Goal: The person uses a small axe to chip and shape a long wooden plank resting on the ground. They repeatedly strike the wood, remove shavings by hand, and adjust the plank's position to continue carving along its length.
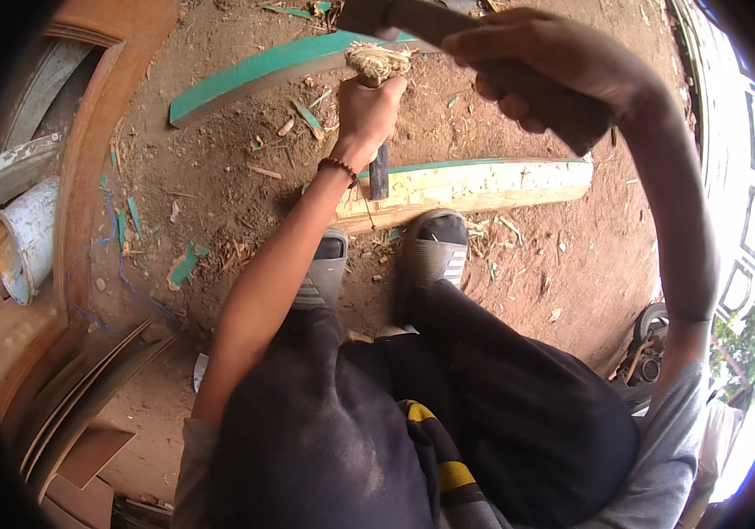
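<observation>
My left hand (368, 115) is closed round the handle of a chisel (379, 174). The chisel's frayed, mushroomed handle top (377, 62) sticks out above the fist, and its dark blade points down at a curved piece of wood (474, 185). That wood is pale and freshly chipped, with green paint along its far edge. Raised at the upper right, my right hand (536, 62) grips a dark, thick-handled hammer (430, 22). The hammer's head is at the top edge, partly cut off, above and apart from the chisel. Whether the blade touches the wood I cannot tell.
A second curved green board (280, 70) lies beyond. Green paint chips (188, 264) and shavings litter the dirt floor. My sandalled feet (435, 247) stand at the wood's near side. A wooden frame (91, 159), white bucket (29, 234) and thin boards (86, 397) are left.
</observation>
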A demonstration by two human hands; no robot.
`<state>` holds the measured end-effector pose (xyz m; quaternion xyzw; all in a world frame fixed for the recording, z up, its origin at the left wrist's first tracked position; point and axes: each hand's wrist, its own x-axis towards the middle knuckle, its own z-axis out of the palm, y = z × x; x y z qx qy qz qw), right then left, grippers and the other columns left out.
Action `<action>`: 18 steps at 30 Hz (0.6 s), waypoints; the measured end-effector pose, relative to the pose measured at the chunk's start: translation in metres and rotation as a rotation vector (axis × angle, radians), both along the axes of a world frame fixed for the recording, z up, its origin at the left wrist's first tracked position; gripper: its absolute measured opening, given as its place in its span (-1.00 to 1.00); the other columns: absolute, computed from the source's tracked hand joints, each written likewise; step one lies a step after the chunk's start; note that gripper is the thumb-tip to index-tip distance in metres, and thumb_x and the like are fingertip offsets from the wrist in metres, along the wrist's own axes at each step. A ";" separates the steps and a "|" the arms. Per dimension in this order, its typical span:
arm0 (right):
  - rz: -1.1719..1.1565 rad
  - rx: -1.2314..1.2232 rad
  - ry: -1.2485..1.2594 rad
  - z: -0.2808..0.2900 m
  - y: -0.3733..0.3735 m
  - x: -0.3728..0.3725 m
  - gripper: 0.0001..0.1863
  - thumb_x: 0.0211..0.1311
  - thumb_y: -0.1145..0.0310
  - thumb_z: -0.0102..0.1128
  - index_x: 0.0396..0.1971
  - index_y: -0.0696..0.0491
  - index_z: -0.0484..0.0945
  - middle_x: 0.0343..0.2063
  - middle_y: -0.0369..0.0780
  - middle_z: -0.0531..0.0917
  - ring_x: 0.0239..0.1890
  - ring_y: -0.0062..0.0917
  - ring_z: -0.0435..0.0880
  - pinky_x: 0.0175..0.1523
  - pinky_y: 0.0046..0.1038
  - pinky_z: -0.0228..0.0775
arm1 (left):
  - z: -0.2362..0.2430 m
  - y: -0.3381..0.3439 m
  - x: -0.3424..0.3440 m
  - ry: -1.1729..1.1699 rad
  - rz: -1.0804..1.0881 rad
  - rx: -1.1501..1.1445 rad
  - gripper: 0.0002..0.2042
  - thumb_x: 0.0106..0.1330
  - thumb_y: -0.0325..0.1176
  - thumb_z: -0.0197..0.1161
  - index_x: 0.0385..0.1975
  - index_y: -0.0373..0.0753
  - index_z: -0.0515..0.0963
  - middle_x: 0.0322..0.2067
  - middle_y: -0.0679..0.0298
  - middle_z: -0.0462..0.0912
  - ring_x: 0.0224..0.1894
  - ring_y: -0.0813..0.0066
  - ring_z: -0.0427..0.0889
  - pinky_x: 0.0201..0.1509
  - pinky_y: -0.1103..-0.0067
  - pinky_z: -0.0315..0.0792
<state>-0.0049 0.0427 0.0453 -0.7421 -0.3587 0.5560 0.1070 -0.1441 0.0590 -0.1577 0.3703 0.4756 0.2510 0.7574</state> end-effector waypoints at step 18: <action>-0.141 -0.077 0.168 -0.043 -0.012 0.009 -0.69 0.33 0.16 0.21 -0.19 0.11 0.46 -0.57 -0.34 0.53 -0.64 -0.74 0.52 -0.62 -0.65 0.43 | -0.019 0.011 -0.001 -0.024 -0.027 -0.193 -0.72 0.22 -0.43 0.15 -0.69 -0.06 0.25 -0.78 0.57 0.22 -0.83 0.82 0.09 -0.78 0.68 -0.10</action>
